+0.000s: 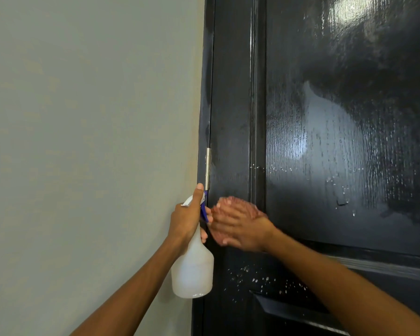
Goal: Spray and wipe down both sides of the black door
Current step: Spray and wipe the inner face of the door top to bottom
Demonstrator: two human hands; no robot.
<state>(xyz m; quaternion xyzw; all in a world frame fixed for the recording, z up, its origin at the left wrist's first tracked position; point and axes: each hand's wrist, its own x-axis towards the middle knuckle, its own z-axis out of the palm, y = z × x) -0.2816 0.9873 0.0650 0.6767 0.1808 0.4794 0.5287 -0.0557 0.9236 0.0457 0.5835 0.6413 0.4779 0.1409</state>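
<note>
Droplets and wet smears cover the glossy black panelled door point(325, 141), which fills the right side of the view beside a pale grey-green painted wall point(83, 117), with a silver metal hinge point(207, 166) on its left edge. Left hand point(187, 219) grips the neck of a translucent white plastic spray bottle point(193, 270) with a blue trigger, thumb raised along the nozzle head. Right hand point(240, 226), motion-blurred, lies with fingers spread flat over a pinkish cloth point(240, 204) pressed against the door's left stile, just beside the bottle
</note>
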